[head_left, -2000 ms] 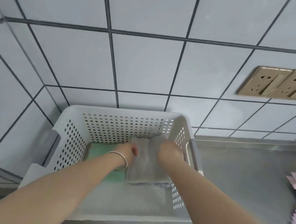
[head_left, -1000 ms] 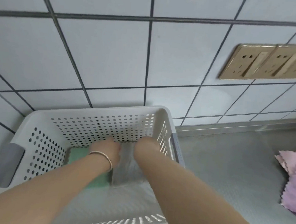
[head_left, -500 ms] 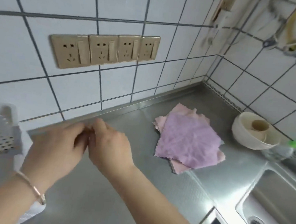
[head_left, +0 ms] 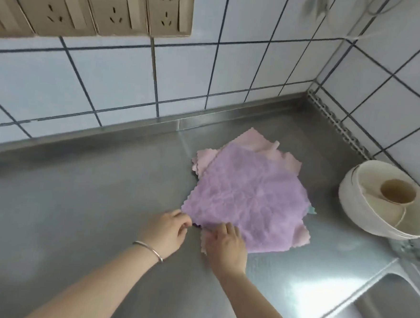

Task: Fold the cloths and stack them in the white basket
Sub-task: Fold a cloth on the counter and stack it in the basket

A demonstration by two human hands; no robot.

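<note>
1. A purple cloth [head_left: 248, 198] is laid flat on top of pink cloths [head_left: 257, 147] on the steel bench [head_left: 77, 199], toward its back right corner.
2. The near left corner of the purple cloth is pinched by the grip of the left hand [head_left: 165, 232].
3. The near edge beside it is held by the curled fingers of the right hand [head_left: 226, 247].
4. A white bowl [head_left: 364, 214] is located at the bench's right edge, holding a cup [head_left: 398, 192].
5. The white basket is not seen.

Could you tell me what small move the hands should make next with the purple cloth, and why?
Probably lift the purple cloth off the pink cloths under it. Both hands, left and right, are already at its near corner, and it lies flat and unfolded on top of the pile.
</note>
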